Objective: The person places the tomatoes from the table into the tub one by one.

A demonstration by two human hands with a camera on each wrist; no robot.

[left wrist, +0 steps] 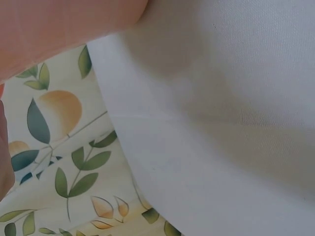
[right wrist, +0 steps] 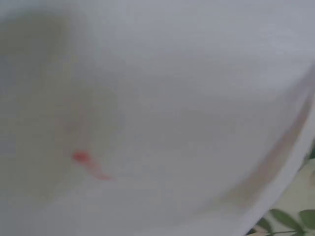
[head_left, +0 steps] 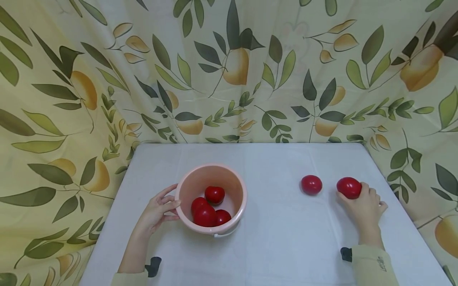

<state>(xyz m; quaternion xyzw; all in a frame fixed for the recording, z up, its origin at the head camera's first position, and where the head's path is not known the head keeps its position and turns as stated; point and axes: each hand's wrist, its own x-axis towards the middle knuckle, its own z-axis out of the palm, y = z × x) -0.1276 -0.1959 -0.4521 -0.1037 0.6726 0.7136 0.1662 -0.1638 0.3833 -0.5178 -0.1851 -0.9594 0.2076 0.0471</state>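
In the head view, a pale pink bucket [head_left: 240, 178] with several glossy red, egg-shaped things [head_left: 205, 215] in it stands upright left of the table's middle. The spread fingers of my left hand [head_left: 161, 208] touch the bucket's left side near its rim. Over on the right, my right hand [head_left: 363, 206] grips another red egg-shaped thing [head_left: 349, 188] between thumb and fingers. To its left a second loose one [head_left: 311, 185] lies on the table. The left wrist view shows part of the left hand [left wrist: 64, 29] large at its upper left.
A white cloth covers the table [head_left: 275, 242]. The bucket's white handle [head_left: 227, 231] hangs down at its near side. Behind and beside the table hangs a curtain [head_left: 214, 107] with a leaf and fruit print. A small red mark [right wrist: 81, 157] shows in the blurred right wrist view.
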